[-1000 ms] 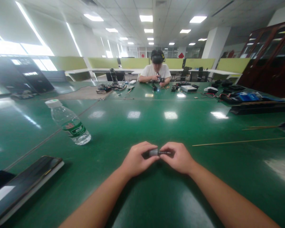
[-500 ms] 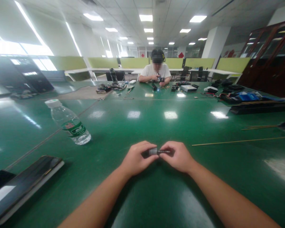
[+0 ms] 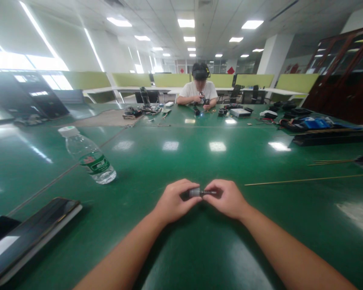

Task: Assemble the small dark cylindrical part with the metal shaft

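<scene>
My left hand (image 3: 177,200) is closed around a small grey cylinder (image 3: 195,192), thumb below and fingers above. From its right end a thin dark shaft (image 3: 206,193) sticks out, lying level and pointing right. Thumb and fingertips of my right hand (image 3: 226,198) pinch that shaft near the cylinder. Both hands are low over the green tabletop (image 3: 181,161), close together in the middle. The cylinder's left end is partly hidden by my left hand, and its exact kind is too small to make out.
A water bottle (image 3: 95,163) stands at the left, beyond a dark flat case (image 3: 33,237). Thin brass-coloured rods (image 3: 305,180) and a black tray (image 3: 332,138) lie at the right. Across the table a person (image 3: 199,90) handles a small dark device among electronics.
</scene>
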Tool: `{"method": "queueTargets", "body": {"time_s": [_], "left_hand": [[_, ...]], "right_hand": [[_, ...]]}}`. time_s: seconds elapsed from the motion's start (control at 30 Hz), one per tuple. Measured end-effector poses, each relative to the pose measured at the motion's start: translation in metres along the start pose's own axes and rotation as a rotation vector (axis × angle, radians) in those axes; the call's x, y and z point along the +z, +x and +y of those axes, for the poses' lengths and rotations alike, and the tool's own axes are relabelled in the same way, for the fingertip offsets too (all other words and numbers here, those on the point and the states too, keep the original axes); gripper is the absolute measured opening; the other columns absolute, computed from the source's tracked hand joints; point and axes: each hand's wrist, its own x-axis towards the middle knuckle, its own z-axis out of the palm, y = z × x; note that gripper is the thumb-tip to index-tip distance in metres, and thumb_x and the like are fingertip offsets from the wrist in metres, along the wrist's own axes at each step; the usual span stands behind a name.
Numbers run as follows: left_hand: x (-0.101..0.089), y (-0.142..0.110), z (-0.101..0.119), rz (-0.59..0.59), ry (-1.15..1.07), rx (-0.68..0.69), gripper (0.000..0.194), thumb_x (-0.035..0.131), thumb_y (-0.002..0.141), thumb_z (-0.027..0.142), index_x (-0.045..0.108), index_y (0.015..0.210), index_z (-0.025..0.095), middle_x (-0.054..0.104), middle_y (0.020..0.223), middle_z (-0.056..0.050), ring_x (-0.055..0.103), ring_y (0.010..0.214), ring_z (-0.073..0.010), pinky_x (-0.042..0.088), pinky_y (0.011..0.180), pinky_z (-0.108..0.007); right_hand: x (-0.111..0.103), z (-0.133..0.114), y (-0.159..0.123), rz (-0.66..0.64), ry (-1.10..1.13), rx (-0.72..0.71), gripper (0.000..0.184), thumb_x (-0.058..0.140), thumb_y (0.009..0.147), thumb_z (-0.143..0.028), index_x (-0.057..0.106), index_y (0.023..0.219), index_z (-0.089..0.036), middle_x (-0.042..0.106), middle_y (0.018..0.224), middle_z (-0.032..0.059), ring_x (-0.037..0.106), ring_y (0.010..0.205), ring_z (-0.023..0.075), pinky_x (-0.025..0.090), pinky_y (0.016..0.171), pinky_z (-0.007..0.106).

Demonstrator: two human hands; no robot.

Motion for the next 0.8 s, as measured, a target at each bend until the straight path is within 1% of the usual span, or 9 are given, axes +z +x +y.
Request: {"method": "queueTargets", "body": {"time_s": [0.43,0.8], "left_hand": [[-0.0005,0.0006,-0.003,0.0,0.016,0.015,0.027,0.072,0.084,0.033,0.07,0.107,0.021,0.071,0.098,-0.005,0.066,0.088,-0.0172,0.052,0.081,-0.03],[-0.002,0.0015,-0.0013,0.017,0.02,0.013,0.026,0.072,0.084,0.033,0.071,0.106,0.02,0.072,0.096,-0.007,0.066,0.087,-0.0187,0.052,0.081,-0.032]], "right_hand": [[-0.0011,0.0023,0.0008,0.001,-0.029,0.012,0.004,0.073,0.075,-0.019,0.073,0.079,-0.019,0.072,0.075,0.0016,0.063,0.067,0.0159,0.046,0.063,0.026],[-0.0032,0.0032,0.001,0.006,-0.041,0.017,0.004,0.072,0.075,-0.019,0.073,0.079,-0.019,0.072,0.074,0.0016,0.064,0.067,0.0159,0.046,0.063,0.026]]}}
